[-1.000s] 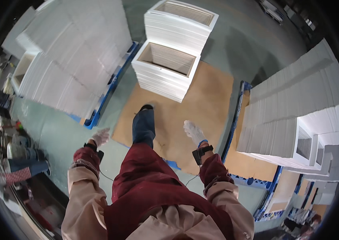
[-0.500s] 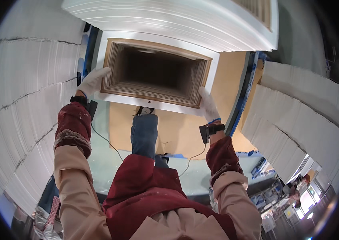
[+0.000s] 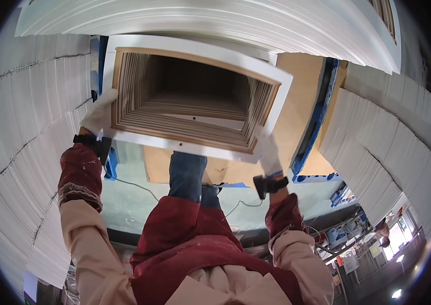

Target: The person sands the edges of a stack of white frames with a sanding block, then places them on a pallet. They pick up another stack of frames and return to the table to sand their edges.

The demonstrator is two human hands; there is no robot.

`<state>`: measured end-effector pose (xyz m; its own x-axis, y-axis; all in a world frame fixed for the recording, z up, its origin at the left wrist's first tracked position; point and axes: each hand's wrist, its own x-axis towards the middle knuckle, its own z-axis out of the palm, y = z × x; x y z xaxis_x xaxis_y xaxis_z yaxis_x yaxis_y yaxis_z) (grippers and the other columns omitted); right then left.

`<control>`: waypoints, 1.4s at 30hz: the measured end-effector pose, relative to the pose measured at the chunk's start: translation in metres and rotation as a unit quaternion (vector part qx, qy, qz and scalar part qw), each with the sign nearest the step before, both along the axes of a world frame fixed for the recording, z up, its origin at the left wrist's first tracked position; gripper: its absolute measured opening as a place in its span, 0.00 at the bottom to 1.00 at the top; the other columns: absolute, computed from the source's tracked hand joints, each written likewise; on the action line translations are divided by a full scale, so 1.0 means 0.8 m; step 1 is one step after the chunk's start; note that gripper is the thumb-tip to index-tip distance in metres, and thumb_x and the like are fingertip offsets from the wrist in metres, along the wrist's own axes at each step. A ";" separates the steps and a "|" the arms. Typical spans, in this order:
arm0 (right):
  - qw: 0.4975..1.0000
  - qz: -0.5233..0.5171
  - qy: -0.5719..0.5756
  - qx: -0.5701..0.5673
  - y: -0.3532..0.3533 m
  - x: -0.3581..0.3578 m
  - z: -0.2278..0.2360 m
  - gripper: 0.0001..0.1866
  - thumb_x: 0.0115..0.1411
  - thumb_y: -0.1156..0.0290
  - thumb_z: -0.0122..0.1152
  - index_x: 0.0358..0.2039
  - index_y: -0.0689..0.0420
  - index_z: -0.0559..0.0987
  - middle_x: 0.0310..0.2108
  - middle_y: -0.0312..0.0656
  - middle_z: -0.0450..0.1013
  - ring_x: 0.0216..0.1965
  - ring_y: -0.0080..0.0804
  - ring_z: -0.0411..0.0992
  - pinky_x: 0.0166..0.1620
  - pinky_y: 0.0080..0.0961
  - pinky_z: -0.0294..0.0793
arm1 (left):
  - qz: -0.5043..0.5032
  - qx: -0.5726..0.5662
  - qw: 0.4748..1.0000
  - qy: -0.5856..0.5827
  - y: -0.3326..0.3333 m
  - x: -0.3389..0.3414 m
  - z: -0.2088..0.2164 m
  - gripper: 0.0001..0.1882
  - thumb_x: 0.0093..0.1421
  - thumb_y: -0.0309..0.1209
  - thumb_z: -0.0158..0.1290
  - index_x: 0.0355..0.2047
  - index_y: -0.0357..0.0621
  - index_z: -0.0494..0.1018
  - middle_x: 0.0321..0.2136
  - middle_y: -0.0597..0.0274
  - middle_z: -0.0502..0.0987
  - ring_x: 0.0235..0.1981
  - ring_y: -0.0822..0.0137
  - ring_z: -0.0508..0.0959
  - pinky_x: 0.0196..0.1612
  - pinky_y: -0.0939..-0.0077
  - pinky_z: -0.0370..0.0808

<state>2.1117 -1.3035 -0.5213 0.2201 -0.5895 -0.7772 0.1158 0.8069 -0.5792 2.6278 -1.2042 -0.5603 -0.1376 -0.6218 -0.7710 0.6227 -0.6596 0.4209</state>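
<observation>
While the gloved left hand clasps the white frame at its 9 o'clock edge, the gloved right hand grips it near its 4 o'clock corner. The frame is ahead at 12 o'clock, askew over similar frames.
</observation>
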 end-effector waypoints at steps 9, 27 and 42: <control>0.982 0.093 0.167 0.004 0.078 0.023 0.080 0.30 0.66 0.57 0.54 0.64 0.57 0.62 0.51 0.37 0.69 0.50 0.24 0.66 0.52 0.25 0.68 | -0.124 0.049 0.991 -0.035 0.000 0.070 0.025 0.20 0.63 0.36 0.52 0.53 0.39 0.69 0.47 0.59 0.76 0.47 0.63 0.77 0.53 0.66 0.74; 0.952 0.152 0.185 -0.188 0.337 -0.208 0.086 0.27 0.71 0.58 0.37 0.64 0.59 0.63 0.61 0.43 0.64 0.61 0.28 0.63 0.62 0.24 0.62 | -0.170 -0.030 0.982 -0.083 0.223 -0.164 0.280 0.28 0.68 0.47 0.42 0.57 0.34 0.65 0.50 0.54 0.73 0.50 0.63 0.75 0.56 0.68 0.70; 0.887 -0.428 0.153 -0.078 0.916 -0.491 0.497 0.32 0.66 0.51 0.53 0.63 0.60 0.64 0.55 0.39 0.68 0.55 0.27 0.67 0.58 0.25 0.66 | -0.513 -0.198 0.816 -0.176 0.406 -0.611 0.393 0.20 0.69 0.43 0.45 0.51 0.40 0.70 0.42 0.64 0.76 0.42 0.72 0.76 0.49 0.76 0.72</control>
